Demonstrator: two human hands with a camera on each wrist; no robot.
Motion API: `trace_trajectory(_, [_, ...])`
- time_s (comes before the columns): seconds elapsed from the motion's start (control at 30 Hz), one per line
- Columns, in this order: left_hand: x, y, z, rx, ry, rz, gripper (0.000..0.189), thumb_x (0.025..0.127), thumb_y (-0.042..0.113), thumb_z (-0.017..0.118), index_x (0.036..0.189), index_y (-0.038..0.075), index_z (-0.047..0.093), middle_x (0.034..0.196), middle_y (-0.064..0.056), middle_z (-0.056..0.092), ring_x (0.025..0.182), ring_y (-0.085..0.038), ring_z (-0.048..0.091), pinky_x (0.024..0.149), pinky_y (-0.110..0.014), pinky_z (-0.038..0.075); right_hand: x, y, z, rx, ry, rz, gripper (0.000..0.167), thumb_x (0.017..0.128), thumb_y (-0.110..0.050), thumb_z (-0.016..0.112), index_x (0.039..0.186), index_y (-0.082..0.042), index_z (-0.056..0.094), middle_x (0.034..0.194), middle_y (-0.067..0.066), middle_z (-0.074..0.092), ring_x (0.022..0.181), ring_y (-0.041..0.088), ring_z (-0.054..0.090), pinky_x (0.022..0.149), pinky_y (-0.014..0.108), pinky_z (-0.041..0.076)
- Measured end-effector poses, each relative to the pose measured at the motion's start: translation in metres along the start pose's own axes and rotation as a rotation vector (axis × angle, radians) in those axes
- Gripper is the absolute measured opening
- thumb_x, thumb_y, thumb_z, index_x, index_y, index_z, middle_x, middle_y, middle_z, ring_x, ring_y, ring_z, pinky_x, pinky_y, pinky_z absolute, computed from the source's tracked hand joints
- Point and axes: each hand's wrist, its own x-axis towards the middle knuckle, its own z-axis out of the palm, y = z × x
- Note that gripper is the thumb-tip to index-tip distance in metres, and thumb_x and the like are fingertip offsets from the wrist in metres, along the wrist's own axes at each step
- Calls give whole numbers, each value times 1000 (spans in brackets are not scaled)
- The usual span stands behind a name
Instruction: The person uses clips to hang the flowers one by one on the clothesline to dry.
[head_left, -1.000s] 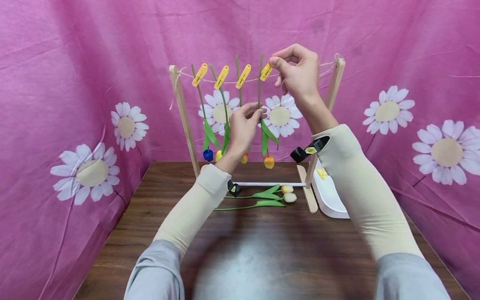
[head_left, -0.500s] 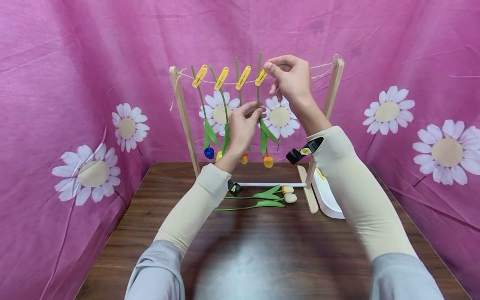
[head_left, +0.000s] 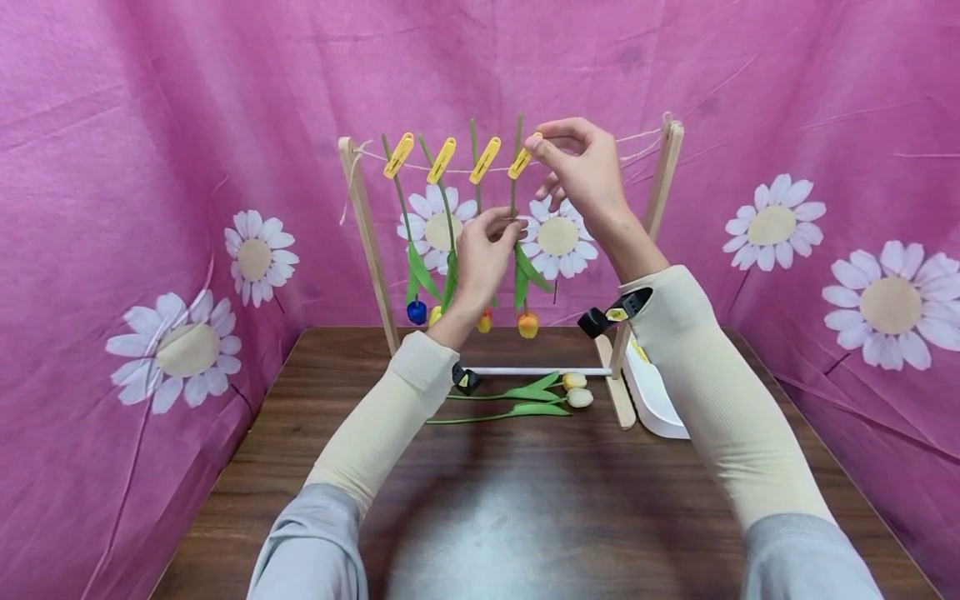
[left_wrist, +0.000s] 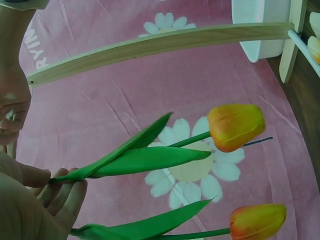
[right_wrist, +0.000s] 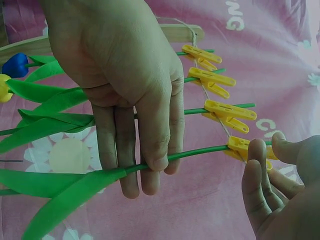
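My left hand (head_left: 483, 258) pinches the green stem of an orange-yellow artificial tulip (head_left: 528, 325), which hangs bloom down. Above it, my right hand (head_left: 588, 171) pinches the upper end of a yellow clothespin (head_left: 519, 164). In the right wrist view, that clothespin (right_wrist: 237, 145) sits across both the stem and the string (right_wrist: 220, 125). To its left, several more tulips, including a blue one (head_left: 417, 312), hang from the string under yellow clothespins (head_left: 442, 161). Part of the yellow tulip is hidden behind my left wrist.
Two wooden posts (head_left: 367, 242) carry the string, with a white rod (head_left: 540, 372) between them low down. Pale tulips (head_left: 580, 398) lie on the brown table (head_left: 495, 500). A white tray (head_left: 656, 404) with something yellow in it stands at the right, partly behind my sleeve.
My right hand has moved left and slightly down with the clothespin, which now sits over the stem on the string. The left hand keeps its hold, and the tulip has shifted slightly left.
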Motion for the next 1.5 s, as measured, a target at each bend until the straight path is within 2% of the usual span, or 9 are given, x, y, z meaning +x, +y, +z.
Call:
trace_trajectory(0.27, [-5,1,-9,23,-26,-8,29,103,9,70,131,3,71,121,-12,80,106,-22,76,93,-26,62,-10,-1,-9,52,63,-92,26,96,-8,79,118,0,66,107,6,68,43,13,63,38,22,49])
trace_trajectory(0.53, [-16,-1,-25,4,-50,1,33,104,10,69,135,-1,69,127,-15,77,116,-26,76,102,-29,59,-28,6,-31,25,84,-107,11,97,-8,77,106,-7,70,97,4,71,41,12,61,36,21,45])
trace_trajectory(0.63, [-21,-5,-34,-4,-56,13,30,104,11,70,131,-2,70,124,-16,78,113,-27,76,99,-30,60,-36,11,-43,20,79,-105,8,98,-8,76,104,-7,71,95,3,74,41,12,60,36,21,45])
trace_trajectory(0.77, [-29,-10,-48,-26,-78,8,23,104,14,71,123,1,73,115,-17,80,103,-29,77,88,-30,63,-48,19,-60,0,71,-92,5,99,-8,75,102,-6,72,92,2,78,41,12,60,37,21,45])
trace_trajectory(1.03, [-44,-38,-75,-40,-173,4,20,107,12,66,116,-3,73,100,-22,77,92,-32,76,81,-32,66,-70,41,-96,-50,59,-34,11,101,-14,74,105,-4,74,88,1,80,43,12,61,39,22,46])
trace_trajectory(1.3, [-61,-73,-99,19,-245,14,17,106,13,67,111,-2,74,91,-24,76,75,-17,71,68,-23,59,-87,66,-135,-32,75,-16,14,105,-16,69,105,-3,73,83,-1,79,44,10,62,39,20,47])
trace_trajectory(1.37, [-66,-80,-104,34,-261,4,16,106,13,68,110,0,75,90,-22,77,76,-18,73,69,-24,61,-89,72,-145,-64,104,7,13,105,-17,68,103,-5,73,81,-3,78,43,10,62,39,20,46])
trace_trajectory(1.4, [-69,-83,-107,39,-274,-6,16,106,14,68,111,0,75,90,-22,77,75,-13,72,70,-25,62,-90,76,-150,-83,119,24,12,106,-16,68,103,-6,73,80,-5,78,43,10,62,39,20,46])
trace_trajectory(1.5, [-76,-92,-114,53,-316,-37,17,106,14,68,112,0,75,91,-22,77,76,-18,74,71,-26,63,-91,87,-165,-184,159,80,13,107,-16,66,103,-5,71,77,-10,76,42,9,61,39,20,46])
